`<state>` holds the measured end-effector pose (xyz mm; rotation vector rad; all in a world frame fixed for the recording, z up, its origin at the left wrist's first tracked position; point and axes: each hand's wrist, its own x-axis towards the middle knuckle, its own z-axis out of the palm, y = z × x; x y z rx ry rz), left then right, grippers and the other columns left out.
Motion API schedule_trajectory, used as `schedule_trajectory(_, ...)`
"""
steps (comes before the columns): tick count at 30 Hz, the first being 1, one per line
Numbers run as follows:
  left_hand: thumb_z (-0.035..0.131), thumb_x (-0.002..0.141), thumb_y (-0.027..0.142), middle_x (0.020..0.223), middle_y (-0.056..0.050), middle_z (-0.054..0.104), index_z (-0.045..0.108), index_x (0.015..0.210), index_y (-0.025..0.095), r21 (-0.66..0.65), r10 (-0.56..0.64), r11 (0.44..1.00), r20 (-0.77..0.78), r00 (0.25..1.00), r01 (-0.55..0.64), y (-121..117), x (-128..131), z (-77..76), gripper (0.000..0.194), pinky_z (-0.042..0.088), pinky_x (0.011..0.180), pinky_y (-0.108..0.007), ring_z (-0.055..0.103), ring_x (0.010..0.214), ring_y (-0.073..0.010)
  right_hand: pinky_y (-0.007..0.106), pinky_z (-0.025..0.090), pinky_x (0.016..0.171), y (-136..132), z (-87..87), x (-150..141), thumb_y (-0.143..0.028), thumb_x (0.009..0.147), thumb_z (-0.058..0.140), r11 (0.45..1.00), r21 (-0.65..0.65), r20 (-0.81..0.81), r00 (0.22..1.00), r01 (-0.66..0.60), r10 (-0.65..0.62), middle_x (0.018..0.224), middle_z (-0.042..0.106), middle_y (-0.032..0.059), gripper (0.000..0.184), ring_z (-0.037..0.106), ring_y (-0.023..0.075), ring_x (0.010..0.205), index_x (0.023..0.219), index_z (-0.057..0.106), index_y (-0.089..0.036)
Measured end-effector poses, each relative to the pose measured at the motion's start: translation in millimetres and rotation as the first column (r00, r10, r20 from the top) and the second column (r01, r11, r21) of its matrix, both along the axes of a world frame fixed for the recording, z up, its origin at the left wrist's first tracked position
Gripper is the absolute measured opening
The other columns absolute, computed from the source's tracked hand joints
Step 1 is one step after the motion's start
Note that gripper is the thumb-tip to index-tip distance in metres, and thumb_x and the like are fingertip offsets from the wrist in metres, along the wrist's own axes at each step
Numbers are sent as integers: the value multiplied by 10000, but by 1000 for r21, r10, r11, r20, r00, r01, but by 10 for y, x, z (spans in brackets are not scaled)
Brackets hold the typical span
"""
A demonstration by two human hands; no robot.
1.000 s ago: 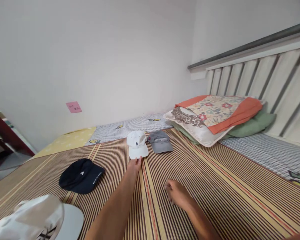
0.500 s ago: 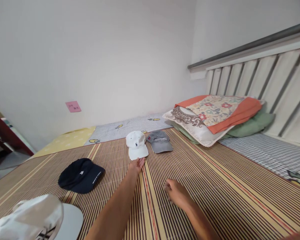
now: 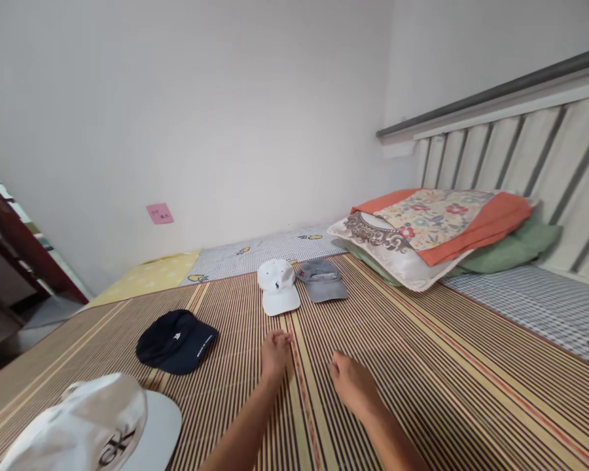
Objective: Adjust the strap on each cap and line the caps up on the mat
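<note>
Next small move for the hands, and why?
I'd probably reach the left hand toward the navy cap: that hand looks empty, the cap's brim is on its side, and the cap lies apart from the far white cap and gray cap, which sit side by side, brims forward.

Left hand [image 3: 275, 355] and right hand [image 3: 354, 383] both bare. Left forearm [image 3: 248, 422] and right forearm [image 3: 391, 437] also bare up to frame edge, slim, tapering toward the hands.
</note>
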<state>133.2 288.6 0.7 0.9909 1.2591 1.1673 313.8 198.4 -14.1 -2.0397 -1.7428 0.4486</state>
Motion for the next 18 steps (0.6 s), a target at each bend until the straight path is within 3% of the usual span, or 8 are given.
schedule_trajectory(3, 704, 894, 188, 1522, -102, 638, 781, 1179, 226, 147, -102, 980, -198, 975, 132, -619, -185, -115, 298, 224, 1325, -487, 416, 1543, -309, 299, 346, 603, -28, -65, -162, -190, 1077, 459, 999, 30, 73, 996, 44, -46, 874, 793, 126, 196, 770, 250, 816, 1135, 643, -153)
schedule_trajectory(5, 606, 965, 317, 1682, -45, 460, 633, 1470, 300, 176, -206, 884, -685, 699, 434, -963, -338, -198, 506, 127, 1343, -553, 269, 1618, -309, 311, 367, 612, -56, -114, -225, -206, 1096, 420, 997, 58, 109, 993, 47, -53, 869, 793, 138, 238, 778, 270, 821, 1183, 630, -135)
schedule_trajectory(6, 549, 994, 356, 1726, -13, 371, 517, 1571, 333, 110, -230, 848, -805, 547, 518, -1101, -414, -234, 578, 113, 1347, -550, 235, 1630, -297, 315, 378, 620, -69, -137, -240, -213, 1101, 404, 996, 73, 124, 991, 43, -52, 865, 790, 141, 253, 777, 277, 823, 1181, 630, -131)
schedule_trajectory(7, 513, 1008, 392, 1749, 21, 293, 419, 1624, 368, 24, -254, 838, -868, 428, 545, -1216, -486, -263, 624, 116, 1348, -554, 201, 1638, -293, 318, 389, 629, -81, -155, -246, -216, 1104, 390, 995, 90, 137, 989, 37, -49, 860, 785, 140, 265, 774, 277, 820, 1168, 633, -132)
schedule_trajectory(9, 460, 1023, 475, 1760, 65, 187, 296, 1659, 411, -111, -306, 842, -905, 297, 528, -1387, -603, -300, 660, 121, 1342, -579, 149, 1644, -301, 322, 416, 663, -96, -177, -241, -205, 1104, 371, 991, 129, 158, 987, 18, -38, 871, 771, 132, 278, 758, 267, 820, 1119, 642, -144)
schedule_trajectory(11, 436, 1023, 522, 1753, 89, 146, 264, 1657, 433, -176, -337, 857, -903, 267, 485, -1498, -670, -312, 663, 121, 1333, -612, 122, 1644, -316, 330, 447, 744, -100, -180, -232, -181, 1092, 381, 983, 181, 176, 984, -5, -27, 931, 752, 131, 268, 731, 262, 883, 1053, 645, -161)
schedule_trajectory(14, 411, 1029, 500, 1751, 110, 136, 253, 1657, 440, -162, -305, 884, -911, 279, 439, -1593, -680, -278, 650, 125, 1336, -596, 120, 1645, -299, 370, 454, 886, -88, -180, -227, -152, 1058, 431, 966, 257, 198, 980, -30, -23, 1063, 708, 140, 220, 671, 289, 1030, 1006, 644, -180)
schedule_trajectory(18, 354, 1044, 458, 1761, 111, 170, 268, 1669, 400, -132, -263, 910, -917, 301, 393, -1659, -611, -143, 633, 147, 1350, -512, 137, 1647, -248, 426, 457, 1006, -69, -223, -227, -173, 1053, 419, 955, 294, 192, 981, -43, -15, 1251, 667, 159, 259, 621, 314, 1178, 1175, 648, -180)
